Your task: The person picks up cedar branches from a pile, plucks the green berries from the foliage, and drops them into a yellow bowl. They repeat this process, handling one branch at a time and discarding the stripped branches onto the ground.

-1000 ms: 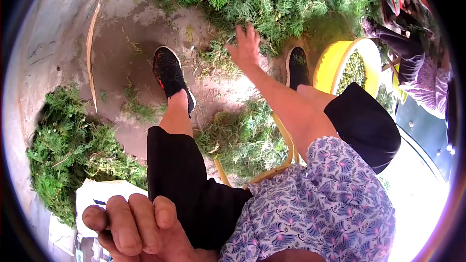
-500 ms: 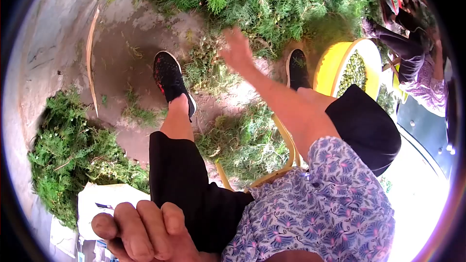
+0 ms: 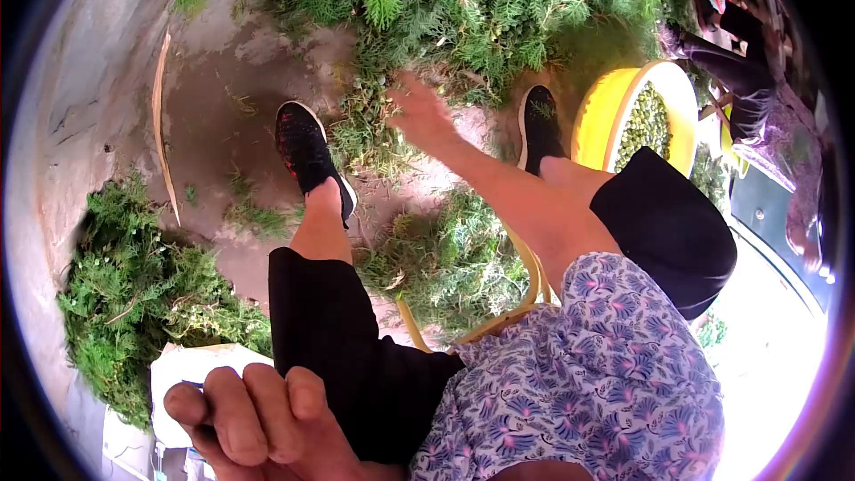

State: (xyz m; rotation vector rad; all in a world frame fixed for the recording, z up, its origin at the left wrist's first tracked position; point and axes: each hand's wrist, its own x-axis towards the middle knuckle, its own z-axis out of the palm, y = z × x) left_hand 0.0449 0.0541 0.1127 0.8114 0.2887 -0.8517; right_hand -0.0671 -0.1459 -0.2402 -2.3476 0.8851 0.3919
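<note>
My right hand (image 3: 420, 116) reaches out over the ground between my two shoes, fingers apart and somewhat blurred, with nothing visible in it. Beneath and around it lie loose green conifer sprigs (image 3: 370, 129), and just beyond spreads a large heap of green branches (image 3: 499, 9). My left hand (image 3: 254, 419) is close to the camera at the lower left, fingers curled in and pressed together. Its palm is hidden, so I cannot make out whether anything is inside.
A yellow tub (image 3: 592, 120) holding small green pieces stands beside my right leg. Another pile of branches (image 3: 125, 294) lies at left, near a white box (image 3: 183, 370). A long wood strip (image 3: 160, 116) rests on the ground. Another person (image 3: 775, 116) sits at far right.
My right hand has moved slightly left and down, away from the branch heap, its fingers spreading. My left hand stays curled. The other person's arm at far right has lowered.
</note>
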